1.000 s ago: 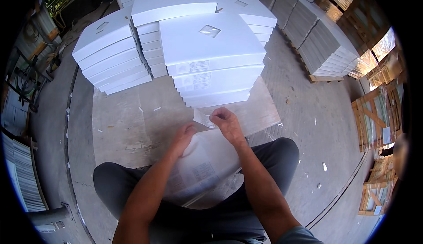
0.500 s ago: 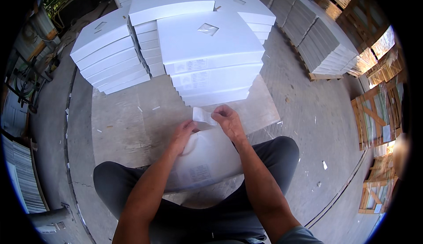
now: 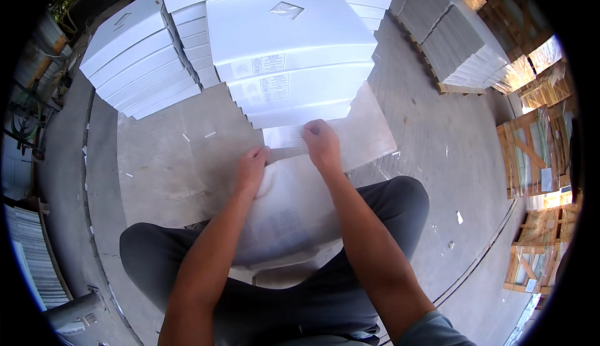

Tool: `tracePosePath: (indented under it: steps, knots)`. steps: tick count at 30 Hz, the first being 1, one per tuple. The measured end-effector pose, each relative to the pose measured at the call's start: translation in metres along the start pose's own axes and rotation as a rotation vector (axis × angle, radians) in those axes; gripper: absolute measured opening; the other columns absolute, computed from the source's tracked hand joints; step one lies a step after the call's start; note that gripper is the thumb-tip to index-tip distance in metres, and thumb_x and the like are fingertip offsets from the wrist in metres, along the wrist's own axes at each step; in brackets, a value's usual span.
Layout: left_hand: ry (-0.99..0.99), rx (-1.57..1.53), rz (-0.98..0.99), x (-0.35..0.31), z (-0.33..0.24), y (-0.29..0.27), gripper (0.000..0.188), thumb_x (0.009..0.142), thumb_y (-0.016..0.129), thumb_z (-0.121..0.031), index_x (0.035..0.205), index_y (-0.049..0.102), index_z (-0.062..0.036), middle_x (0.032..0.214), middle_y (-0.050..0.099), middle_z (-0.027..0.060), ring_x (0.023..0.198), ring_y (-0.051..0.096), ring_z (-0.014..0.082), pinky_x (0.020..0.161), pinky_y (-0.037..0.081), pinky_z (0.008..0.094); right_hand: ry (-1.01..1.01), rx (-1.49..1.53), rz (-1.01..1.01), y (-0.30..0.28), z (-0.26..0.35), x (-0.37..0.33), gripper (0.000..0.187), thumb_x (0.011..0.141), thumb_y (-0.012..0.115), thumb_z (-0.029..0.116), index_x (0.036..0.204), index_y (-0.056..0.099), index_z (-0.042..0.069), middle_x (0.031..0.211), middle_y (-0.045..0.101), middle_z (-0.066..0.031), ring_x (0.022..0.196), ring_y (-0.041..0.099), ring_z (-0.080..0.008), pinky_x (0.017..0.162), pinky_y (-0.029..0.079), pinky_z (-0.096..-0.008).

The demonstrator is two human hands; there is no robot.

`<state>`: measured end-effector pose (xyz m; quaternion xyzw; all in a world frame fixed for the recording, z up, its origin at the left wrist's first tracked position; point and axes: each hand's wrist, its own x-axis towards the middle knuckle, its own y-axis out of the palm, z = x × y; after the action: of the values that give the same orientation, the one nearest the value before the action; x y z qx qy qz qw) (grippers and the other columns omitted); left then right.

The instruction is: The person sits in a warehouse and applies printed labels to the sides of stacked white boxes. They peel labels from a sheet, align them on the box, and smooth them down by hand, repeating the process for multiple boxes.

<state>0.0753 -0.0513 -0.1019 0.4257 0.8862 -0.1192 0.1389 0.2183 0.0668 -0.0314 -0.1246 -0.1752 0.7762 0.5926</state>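
A white printed label [image 3: 282,137] is pinched at its right end by my right hand [image 3: 322,146], right at the foot of the front stack of white boxes [image 3: 300,77]. My left hand [image 3: 252,170] is closed, its fingertips just below the label's left end and beside the upper edge of a whitish, translucent sheet-like bundle [image 3: 290,212]. What those fingers grip is hidden. The bundle lies across my lap between my forearms, with a faint printed patch on it. Similar printed labels [image 3: 274,87] show on the front faces of the upper boxes.
More stacks of white boxes [image 3: 134,55] stand behind and to the left, on a flat board [image 3: 165,165]. At the far right, a long stack of pale sheets [image 3: 450,40] sits on a pallet. Wooden crates [image 3: 540,152] line the right side. Paper scraps [image 3: 459,217] litter the floor.
My right hand has moved forward with the label, which now lies flatter against the foot of the front stack. My left hand has moved forward slightly. The boxes appear higher in view.
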Motion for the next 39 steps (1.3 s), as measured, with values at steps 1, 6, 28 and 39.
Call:
tracePosePath:
  steps: [1, 6, 28, 39]
  knots:
    - [0.016, 0.016, -0.015, 0.001, -0.001, 0.004, 0.026, 0.097, 0.063, -0.025, 0.104, 0.074, -0.0024, 0.075, 0.063, 0.0014, 0.066, 0.053, 0.0093, 0.062, 0.045, 0.0267, -0.002, -0.024, -0.031, 0.005, -0.004, 0.004, 0.015, 0.083, 0.069, 0.014, 0.093, 0.068, 0.002, 0.087, 0.068, -0.0111, 0.078, 0.065, -0.0224, 0.075, 0.052, -0.0351]
    - [0.072, 0.129, -0.126, 0.012, -0.009, 0.011, 0.028, 0.097, 0.062, -0.026, 0.104, 0.074, -0.0015, 0.072, 0.063, 0.0027, 0.065, 0.054, 0.0102, 0.062, 0.045, 0.0282, -0.001, -0.095, -0.179, 0.031, -0.020, 0.024, 0.013, 0.083, 0.070, 0.015, 0.093, 0.071, 0.007, 0.095, 0.064, -0.0081, 0.086, 0.063, -0.0237, 0.080, 0.051, -0.0374]
    - [0.097, 0.026, -0.251, 0.082, -0.002, 0.014, 0.030, 0.097, 0.064, -0.024, 0.111, 0.073, -0.0001, 0.067, 0.063, 0.0030, 0.058, 0.054, 0.0090, 0.057, 0.045, 0.0271, 0.100, 0.095, -0.203, 0.083, -0.021, 0.071, 0.017, 0.085, 0.068, 0.016, 0.096, 0.071, 0.004, 0.097, 0.064, -0.0078, 0.086, 0.063, -0.0212, 0.082, 0.050, -0.0363]
    - [0.096, 0.072, -0.277, 0.082, -0.015, 0.015, 0.030, 0.097, 0.063, -0.025, 0.110, 0.074, -0.0005, 0.066, 0.062, 0.0040, 0.058, 0.055, 0.0102, 0.058, 0.044, 0.0281, 0.103, 0.092, -0.270, 0.097, -0.024, 0.074, 0.015, 0.087, 0.067, 0.017, 0.092, 0.067, 0.003, 0.098, 0.062, -0.0084, 0.086, 0.062, -0.0234, 0.081, 0.049, -0.0371]
